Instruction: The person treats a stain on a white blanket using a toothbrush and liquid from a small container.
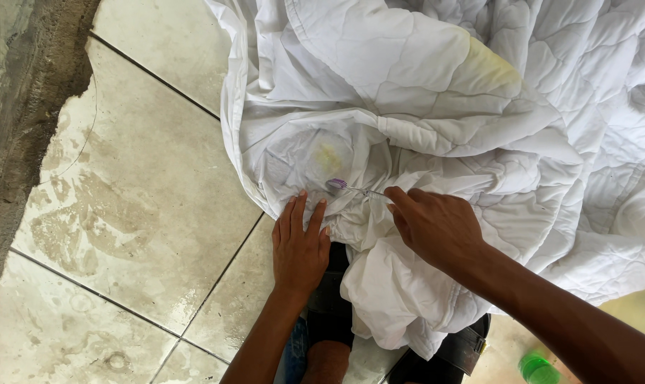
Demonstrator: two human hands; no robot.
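White quilted cotton duvet (479, 121) lies bunched on the wet beige tiled floor (144, 206). Left hand (299, 245) presses flat, fingers spread, beside a yellow stain (328, 158); right hand (436, 226) pinches a purple-headed toothbrush (340, 185) against it.

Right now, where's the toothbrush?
In the head view, the toothbrush is near centre, held in the right hand, its purple head on the white quilt just below a yellow stain and above the left hand.

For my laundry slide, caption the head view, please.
Left hand pins white quilt on wet tiles; right hand scrubs yellow stain with toothbrush.
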